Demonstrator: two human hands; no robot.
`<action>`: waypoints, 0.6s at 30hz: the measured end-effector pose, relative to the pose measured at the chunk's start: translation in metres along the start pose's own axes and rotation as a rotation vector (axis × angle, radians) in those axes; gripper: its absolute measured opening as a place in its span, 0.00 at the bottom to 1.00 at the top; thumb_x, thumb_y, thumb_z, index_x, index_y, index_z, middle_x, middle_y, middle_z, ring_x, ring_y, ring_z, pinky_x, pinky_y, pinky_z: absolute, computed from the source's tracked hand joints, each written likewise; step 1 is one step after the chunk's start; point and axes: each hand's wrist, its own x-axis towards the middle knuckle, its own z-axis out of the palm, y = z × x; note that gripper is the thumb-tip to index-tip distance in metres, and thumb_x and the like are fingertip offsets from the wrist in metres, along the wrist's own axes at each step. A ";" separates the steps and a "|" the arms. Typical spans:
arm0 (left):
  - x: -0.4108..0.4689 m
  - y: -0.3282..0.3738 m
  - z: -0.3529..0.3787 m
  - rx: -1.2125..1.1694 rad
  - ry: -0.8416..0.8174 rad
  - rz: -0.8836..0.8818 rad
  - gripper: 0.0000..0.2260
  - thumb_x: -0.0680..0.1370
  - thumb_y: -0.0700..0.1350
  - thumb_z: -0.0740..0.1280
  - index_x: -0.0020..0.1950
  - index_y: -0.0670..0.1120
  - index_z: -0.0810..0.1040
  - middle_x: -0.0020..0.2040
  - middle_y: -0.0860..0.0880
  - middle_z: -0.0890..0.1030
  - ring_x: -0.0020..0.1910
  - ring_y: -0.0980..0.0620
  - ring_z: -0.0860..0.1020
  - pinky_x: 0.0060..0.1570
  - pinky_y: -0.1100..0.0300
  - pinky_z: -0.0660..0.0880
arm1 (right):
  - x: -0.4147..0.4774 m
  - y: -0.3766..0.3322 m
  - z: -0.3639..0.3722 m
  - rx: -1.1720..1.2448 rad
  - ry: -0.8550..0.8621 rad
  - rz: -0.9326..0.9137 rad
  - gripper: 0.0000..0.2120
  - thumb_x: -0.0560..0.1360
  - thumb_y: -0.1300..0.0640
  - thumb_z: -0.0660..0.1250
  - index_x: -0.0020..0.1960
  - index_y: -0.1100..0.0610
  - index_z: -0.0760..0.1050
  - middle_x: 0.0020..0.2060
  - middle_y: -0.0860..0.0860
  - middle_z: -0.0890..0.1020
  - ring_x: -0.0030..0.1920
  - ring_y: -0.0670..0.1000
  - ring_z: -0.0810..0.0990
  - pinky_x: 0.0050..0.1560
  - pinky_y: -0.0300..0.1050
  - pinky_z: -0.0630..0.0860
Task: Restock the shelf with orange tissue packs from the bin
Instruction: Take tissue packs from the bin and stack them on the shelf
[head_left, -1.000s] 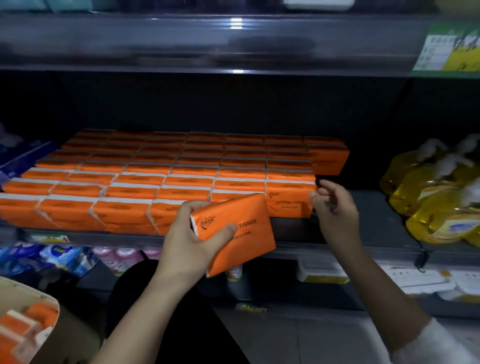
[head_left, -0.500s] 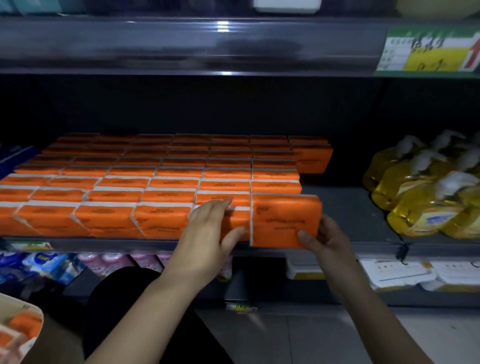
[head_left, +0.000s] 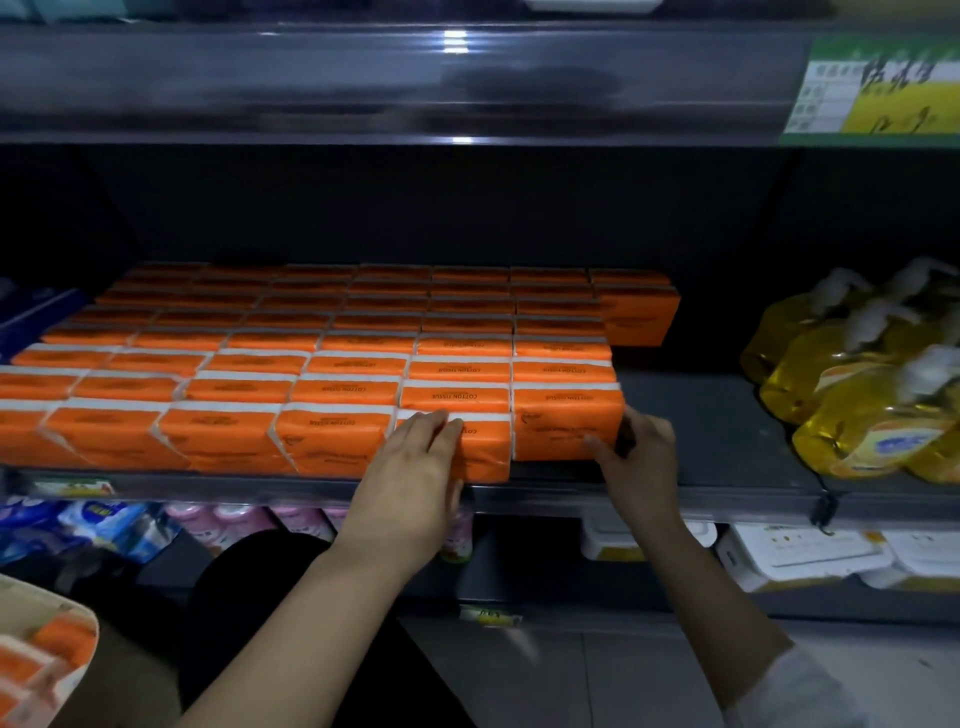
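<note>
grip: right hand (head_left: 636, 457) clamped on end pack (head_left: 569, 422), thumb on its front, likely squaring it into the front row | left hand (head_left: 415, 467) flat, fingers apart, on next pack (head_left: 483, 447), likely steadying it | place: end pack on shelf (head_left: 727, 441), right of next pack, touching | bin (head_left: 47, 654) well below-left

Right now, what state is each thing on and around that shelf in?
Orange tissue packs: packed in tight rows, filling the shelf's left part.
Front-right pack: upright at the row's end, right hand gripping its right end.
Neighbouring front pack: left hand resting flat on it.
Shelf: bare to the right of the packs.
Yellow bottles: standing clustered at far right.
Bin: holds more orange packs.
</note>
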 end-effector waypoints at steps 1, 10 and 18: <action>0.000 0.000 0.000 -0.002 -0.001 0.002 0.27 0.77 0.44 0.65 0.74 0.43 0.62 0.74 0.45 0.62 0.73 0.46 0.60 0.73 0.54 0.56 | 0.000 -0.002 0.002 -0.014 0.013 -0.005 0.20 0.73 0.60 0.70 0.64 0.57 0.72 0.52 0.52 0.69 0.50 0.46 0.72 0.56 0.38 0.67; 0.001 0.001 0.001 0.018 0.030 0.024 0.27 0.76 0.43 0.66 0.74 0.42 0.63 0.73 0.43 0.64 0.72 0.44 0.61 0.73 0.54 0.57 | 0.002 -0.007 0.009 -0.103 0.042 0.025 0.14 0.73 0.59 0.69 0.57 0.62 0.74 0.50 0.54 0.71 0.50 0.53 0.75 0.51 0.39 0.67; 0.000 0.001 -0.016 0.104 -0.037 0.035 0.28 0.78 0.48 0.63 0.76 0.47 0.57 0.75 0.48 0.59 0.73 0.48 0.59 0.69 0.54 0.61 | -0.004 -0.016 -0.006 -0.113 -0.045 0.036 0.24 0.74 0.56 0.69 0.68 0.58 0.68 0.54 0.52 0.70 0.53 0.50 0.72 0.52 0.40 0.66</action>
